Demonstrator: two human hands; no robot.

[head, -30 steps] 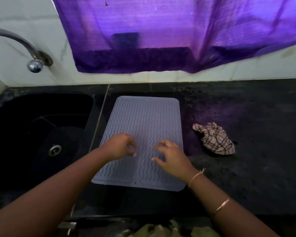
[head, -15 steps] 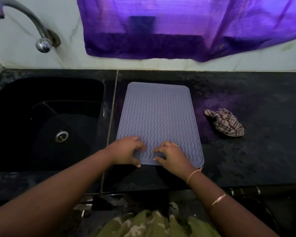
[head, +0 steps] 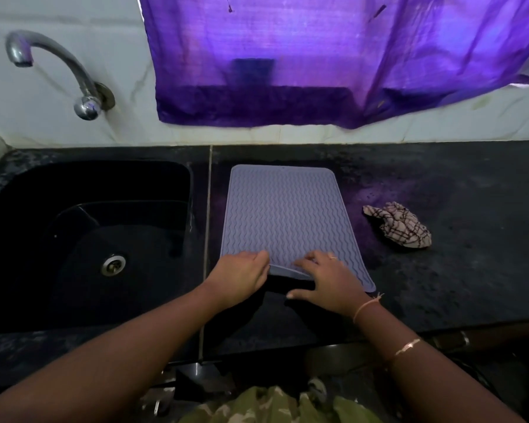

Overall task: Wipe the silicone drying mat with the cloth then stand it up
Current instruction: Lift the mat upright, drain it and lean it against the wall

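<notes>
A pale grey silicone drying mat (head: 284, 215) with wavy ridges lies flat on the black counter, its long side running away from me. My left hand (head: 242, 277) pinches the mat's near edge at the left, and that edge is lifted slightly off the counter. My right hand (head: 324, 280) rests on the near edge to the right, fingers spread over it. A crumpled checked cloth (head: 400, 225) lies on the counter to the right of the mat, apart from both hands.
A black sink (head: 86, 239) with a metal drain sits left of the mat, under a curved metal tap (head: 74, 74) on the tiled wall. A purple curtain (head: 318, 56) hangs above the counter's back edge. The counter's front edge runs just below my wrists.
Both hands slid from the mat's middle down to its near edge. The left hand has gripped that edge, which now curls up a little.
</notes>
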